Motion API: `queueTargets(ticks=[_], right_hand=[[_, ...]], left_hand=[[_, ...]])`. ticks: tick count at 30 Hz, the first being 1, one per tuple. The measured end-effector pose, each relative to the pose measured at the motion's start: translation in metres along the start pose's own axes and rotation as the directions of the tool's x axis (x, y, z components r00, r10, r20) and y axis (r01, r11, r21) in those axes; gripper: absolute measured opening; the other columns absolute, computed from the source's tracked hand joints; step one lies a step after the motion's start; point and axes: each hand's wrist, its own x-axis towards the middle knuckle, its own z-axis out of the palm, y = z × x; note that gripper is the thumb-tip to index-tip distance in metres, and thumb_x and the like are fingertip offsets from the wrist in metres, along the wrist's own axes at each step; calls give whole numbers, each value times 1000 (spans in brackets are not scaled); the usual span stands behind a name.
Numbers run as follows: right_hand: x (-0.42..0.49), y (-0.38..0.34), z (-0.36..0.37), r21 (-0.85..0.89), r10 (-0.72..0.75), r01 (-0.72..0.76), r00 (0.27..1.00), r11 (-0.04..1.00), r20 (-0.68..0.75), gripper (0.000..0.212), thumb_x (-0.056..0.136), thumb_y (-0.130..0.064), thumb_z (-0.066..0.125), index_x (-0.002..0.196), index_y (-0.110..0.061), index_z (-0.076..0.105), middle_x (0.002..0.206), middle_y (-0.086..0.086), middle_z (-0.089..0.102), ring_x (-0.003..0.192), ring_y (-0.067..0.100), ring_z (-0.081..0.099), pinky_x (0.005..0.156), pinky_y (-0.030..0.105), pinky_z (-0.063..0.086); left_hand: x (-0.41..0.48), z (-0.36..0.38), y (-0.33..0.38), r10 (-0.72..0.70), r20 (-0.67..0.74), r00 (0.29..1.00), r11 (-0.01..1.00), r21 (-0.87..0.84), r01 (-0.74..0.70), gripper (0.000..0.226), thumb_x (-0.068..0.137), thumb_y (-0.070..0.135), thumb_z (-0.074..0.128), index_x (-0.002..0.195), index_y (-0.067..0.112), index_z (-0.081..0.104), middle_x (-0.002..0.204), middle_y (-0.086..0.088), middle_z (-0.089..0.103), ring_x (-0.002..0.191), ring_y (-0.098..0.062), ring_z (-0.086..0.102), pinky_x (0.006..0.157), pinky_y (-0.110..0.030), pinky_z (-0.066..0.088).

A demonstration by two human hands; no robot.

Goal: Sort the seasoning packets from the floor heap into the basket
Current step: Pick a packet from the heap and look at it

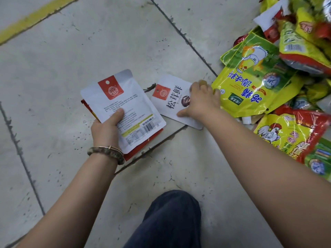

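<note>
White flat seasoning packet (172,101) lies on grey tiled floor (107,42), right edge just beside yellow-green packet heap (286,68). Right grip (202,101) curls over that edge. Left grip (105,127) clutches white-and-red packet stack (125,108), bare floor leftward.

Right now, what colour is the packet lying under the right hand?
White packet with a red-orange square; head view.

Behind your left hand (105,129), your wrist carries a thick, mottled green-brown bangle (107,153) with a thin coppery bangle (107,147) touching it. Both your forearms are bare. Dark navy trousers (172,219) cover your leg at the bottom edge of the view.
</note>
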Motion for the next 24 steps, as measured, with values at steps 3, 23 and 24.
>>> queueTargets(ticks=[3,23,24], right_hand=[[0,10,-6,-56,-3,4,1000,998,7,102,58,-51,82,136,-15,28,137,12,38,130,28,35,101,41,27],[-76,98,-73,965,359,139,909,221,-212,34,69,-14,78,100,-14,64,90,-5,73,75,10,69,61,23,50],[-88,112,-75,969,383,147,898,200,-215,25,73,-12,76,96,-15,66,83,-8,73,69,6,67,58,20,49]], left_hand=[[-1,2,-4,-19,11,1000,999,29,19,28,84,6,67,111,9,61,106,-6,69,86,-21,70,72,-36,58],[-38,37,-13,-55,364,930,995,97,21,18,88,6,60,102,15,63,104,-3,71,90,-22,71,66,-31,59],[-43,43,-13,-59,404,913,995,100,20,19,88,5,59,104,15,63,107,-4,70,94,-25,70,72,-35,59]])
